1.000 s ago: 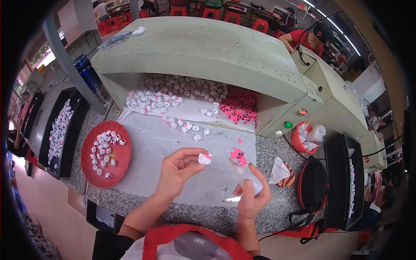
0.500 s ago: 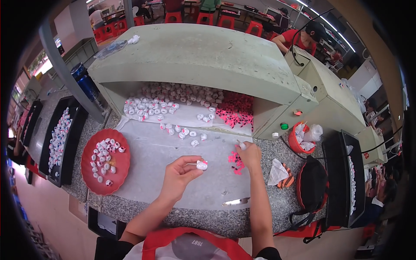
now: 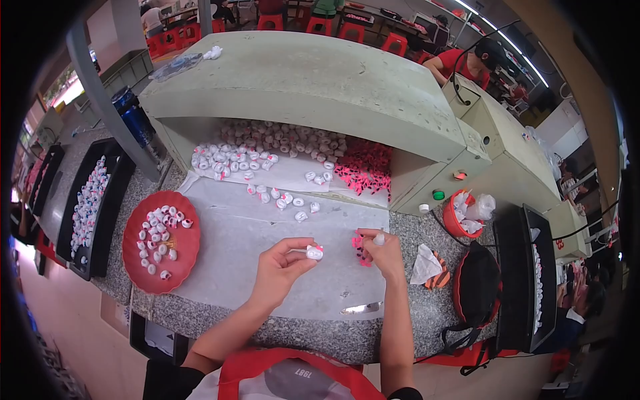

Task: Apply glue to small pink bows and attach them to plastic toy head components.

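Item: small white piece (image 3: 314,253), pinched in our left hand (image 3: 281,267) fingertips and held above the white sheet (image 3: 233,233), turned toward the right hand for easy reach. Our right hand (image 3: 381,252), fingers closed over the pink bits (image 3: 361,248) at its 9 o'clock; what it grips, we cannot tell. Red plate (image 3: 137,267) of white pieces at 9 o'clock, handy to the left hand

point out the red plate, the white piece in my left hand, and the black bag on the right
red plate (image 3: 137,267), head view, bare rim at left
white piece (image 3: 315,253), head view, its middle
black bag (image 3: 477,288), head view, its top face
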Demonstrator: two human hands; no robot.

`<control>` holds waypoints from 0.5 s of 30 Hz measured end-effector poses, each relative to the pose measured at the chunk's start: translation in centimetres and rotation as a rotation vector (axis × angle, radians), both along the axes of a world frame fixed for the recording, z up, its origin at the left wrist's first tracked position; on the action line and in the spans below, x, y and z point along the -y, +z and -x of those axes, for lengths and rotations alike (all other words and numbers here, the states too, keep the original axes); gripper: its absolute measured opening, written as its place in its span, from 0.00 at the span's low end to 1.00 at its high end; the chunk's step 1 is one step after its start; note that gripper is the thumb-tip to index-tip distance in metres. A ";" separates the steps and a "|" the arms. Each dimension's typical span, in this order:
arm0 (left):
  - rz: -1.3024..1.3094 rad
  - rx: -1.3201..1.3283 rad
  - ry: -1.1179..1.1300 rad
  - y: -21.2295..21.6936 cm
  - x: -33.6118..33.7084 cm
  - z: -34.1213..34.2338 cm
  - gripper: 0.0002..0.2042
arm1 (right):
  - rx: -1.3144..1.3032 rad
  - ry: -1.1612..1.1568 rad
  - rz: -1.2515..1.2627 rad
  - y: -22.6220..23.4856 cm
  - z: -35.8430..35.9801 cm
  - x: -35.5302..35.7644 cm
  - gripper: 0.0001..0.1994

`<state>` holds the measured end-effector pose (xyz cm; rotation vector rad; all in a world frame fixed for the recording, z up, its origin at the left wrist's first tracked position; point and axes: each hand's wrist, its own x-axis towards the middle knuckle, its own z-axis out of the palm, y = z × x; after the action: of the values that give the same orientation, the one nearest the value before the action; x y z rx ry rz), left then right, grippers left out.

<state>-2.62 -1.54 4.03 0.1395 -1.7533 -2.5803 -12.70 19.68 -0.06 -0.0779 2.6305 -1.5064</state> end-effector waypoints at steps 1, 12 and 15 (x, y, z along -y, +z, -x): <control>-0.004 0.003 0.005 0.0 -0.1 -0.1 0.16 | 0.257 -0.017 0.379 1.2 -0.8 0.5 0.06; 0.096 -0.228 0.093 -0.3 -0.6 0.0 0.15 | 0.090 0.123 0.630 7.7 -7.1 6.4 0.07; 0.094 -0.251 0.086 0.0 -0.5 -0.1 0.15 | 0.109 0.082 0.533 7.8 -7.1 6.7 0.08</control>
<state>-2.51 -1.04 4.03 -0.1033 -1.7309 -2.3329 -5.58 12.94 7.72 -0.1397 2.0521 -2.0670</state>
